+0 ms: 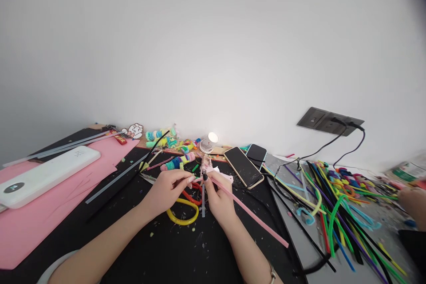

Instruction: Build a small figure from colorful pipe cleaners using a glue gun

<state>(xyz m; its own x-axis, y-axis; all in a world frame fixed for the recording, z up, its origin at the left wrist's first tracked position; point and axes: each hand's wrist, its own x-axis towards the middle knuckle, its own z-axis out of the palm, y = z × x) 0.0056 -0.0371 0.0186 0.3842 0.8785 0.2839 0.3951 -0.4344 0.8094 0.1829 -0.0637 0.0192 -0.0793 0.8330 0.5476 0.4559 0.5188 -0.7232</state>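
Note:
My left hand (168,191) and my right hand (220,202) meet over the black table, fingertips pinched close together. A long pink pipe cleaner (254,219) passes through my right fingers and slants down to the right over my wrist. Its other end reaches my left fingertips, where a bit of green shows; the exact grip there is too small to make out. Beneath my hands lie scissors with a yellow handle loop (182,222) and a red one. A clear glue stick (203,204) lies between my hands. Coiled, multicoloured pipe-cleaner pieces (178,161) lie just behind.
A phone (244,167) and a paper cup (209,143) stand near the wall. Loose pipe cleaners (339,217) spread over the grey table at right, near another person's hand (412,202). At left, a white device (49,175) rests on pink sheets (43,230). Cords hang from a socket (329,120).

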